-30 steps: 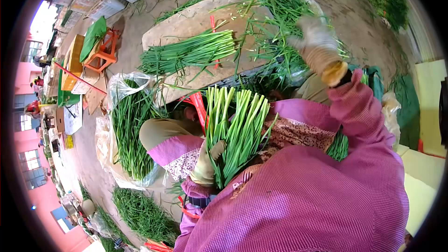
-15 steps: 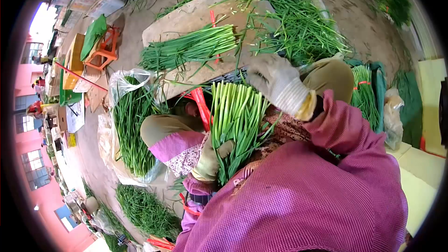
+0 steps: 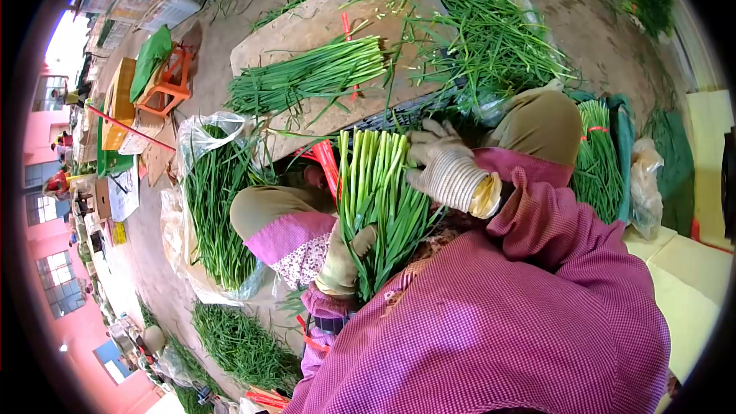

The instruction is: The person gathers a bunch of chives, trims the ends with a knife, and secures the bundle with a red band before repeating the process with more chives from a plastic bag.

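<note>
A thick bunch of garlic chives, pale cut ends up and green leaves down, stands tilted in front of my body. My left hand, in a cream glove, is closed around its lower leafy part. My right hand, in a white knitted glove, is at the bunch's upper right side, fingers apart and fingertips against the outer stems. Red strips lie just left of the bunch. Ahead, on a worn board, rests another pile of chives with a red strip beneath it.
Loose chives heap at the board's right end. A plastic bag of chives stands to the left, with more chives on the floor. Tied chives sit in a green container at right. An orange stool stands far left.
My right hand has come down from above the cut ends to the bunch's right side, its fingers now at the stems. The bunch has shifted slightly left; my left hand keeps its grip.
</note>
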A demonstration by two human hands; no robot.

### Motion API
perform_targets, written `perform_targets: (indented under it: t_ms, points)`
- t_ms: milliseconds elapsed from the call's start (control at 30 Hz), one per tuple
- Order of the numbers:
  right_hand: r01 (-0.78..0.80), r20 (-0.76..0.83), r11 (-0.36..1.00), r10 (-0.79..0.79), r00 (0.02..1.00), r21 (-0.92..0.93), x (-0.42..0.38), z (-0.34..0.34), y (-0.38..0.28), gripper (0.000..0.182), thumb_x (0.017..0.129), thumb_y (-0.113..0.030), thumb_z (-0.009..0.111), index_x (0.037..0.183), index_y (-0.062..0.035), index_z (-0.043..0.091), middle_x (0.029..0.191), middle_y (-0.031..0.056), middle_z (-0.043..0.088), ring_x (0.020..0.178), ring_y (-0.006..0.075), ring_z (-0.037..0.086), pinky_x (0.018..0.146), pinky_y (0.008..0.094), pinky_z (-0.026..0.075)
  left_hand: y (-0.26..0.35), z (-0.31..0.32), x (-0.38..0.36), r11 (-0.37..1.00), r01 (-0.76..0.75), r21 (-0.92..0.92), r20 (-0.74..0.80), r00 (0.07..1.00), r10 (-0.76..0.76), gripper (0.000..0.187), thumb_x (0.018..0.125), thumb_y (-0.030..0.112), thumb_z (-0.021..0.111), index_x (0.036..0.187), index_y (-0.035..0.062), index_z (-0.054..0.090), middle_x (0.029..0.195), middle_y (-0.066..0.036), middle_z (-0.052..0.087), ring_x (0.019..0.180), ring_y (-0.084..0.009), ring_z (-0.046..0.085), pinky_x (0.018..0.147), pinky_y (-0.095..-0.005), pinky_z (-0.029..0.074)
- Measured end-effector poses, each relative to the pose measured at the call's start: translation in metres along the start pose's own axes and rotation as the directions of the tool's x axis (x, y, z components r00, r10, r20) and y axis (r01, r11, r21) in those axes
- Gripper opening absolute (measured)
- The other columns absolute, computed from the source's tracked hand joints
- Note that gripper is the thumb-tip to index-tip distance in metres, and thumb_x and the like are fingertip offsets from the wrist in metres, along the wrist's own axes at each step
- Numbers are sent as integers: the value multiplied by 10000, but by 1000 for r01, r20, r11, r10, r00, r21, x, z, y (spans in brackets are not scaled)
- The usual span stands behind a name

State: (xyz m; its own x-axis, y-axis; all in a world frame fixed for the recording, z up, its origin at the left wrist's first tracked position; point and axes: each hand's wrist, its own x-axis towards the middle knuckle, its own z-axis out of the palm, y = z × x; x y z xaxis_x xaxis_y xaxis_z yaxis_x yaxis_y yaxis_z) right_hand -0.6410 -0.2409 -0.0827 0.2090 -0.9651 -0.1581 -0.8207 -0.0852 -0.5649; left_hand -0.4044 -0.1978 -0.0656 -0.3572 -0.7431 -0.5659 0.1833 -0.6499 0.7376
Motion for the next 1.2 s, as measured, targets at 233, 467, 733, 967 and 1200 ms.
perform_targets:
  t_ms: [233,467,733,967,1200]
  points:
    - [-497,-593,867,378,711,-43,54,-130,107,509,882,-329,642,1236,32,580,1344,236,542,1270,331,500,1058,461,405,8,-3,-4,1000,22,-1,16,1000,-22,366,873,102,568,1222,-1,605,1020,-75,676,854,-175,658,731,-290,540]
    - [-91,39,934,83,996,344,30,-87,33,957,870,-510,675,1484,66,219,1475,323,362,1390,403,354,1160,423,286,-5,-21,6,996,87,2,77,993,-86,339,882,59,579,1213,-5,606,1082,-48,664,917,-158,640,795,-278,509]
    - [-6,203,917,-81,976,398,35,-2,30,335,907,-319,629,1021,-5,650,915,226,676,884,364,667,788,404,536,3,-11,2,999,10,42,54,998,-12,285,960,45,503,1213,2,628,1028,-42,677,862,-165,662,730,-270,534]
    - [127,-538,983,-36,842,133,57,-90,76,224,957,-235,572,1023,-45,671,790,124,682,666,233,683,590,376,548,22,11,-9,989,31,-142,8,1000,-30,342,866,75,565,1196,-10,596,1032,-65,664,862,-170,649,750,-287,525]
    - [219,433,976,-189,882,-20,52,-38,15,367,875,-415,609,1034,-108,729,971,145,710,936,332,672,848,437,521,0,-22,2,995,-13,98,93,996,4,293,888,84,577,1162,-13,610,1000,-50,662,827,-151,638,726,-282,522]
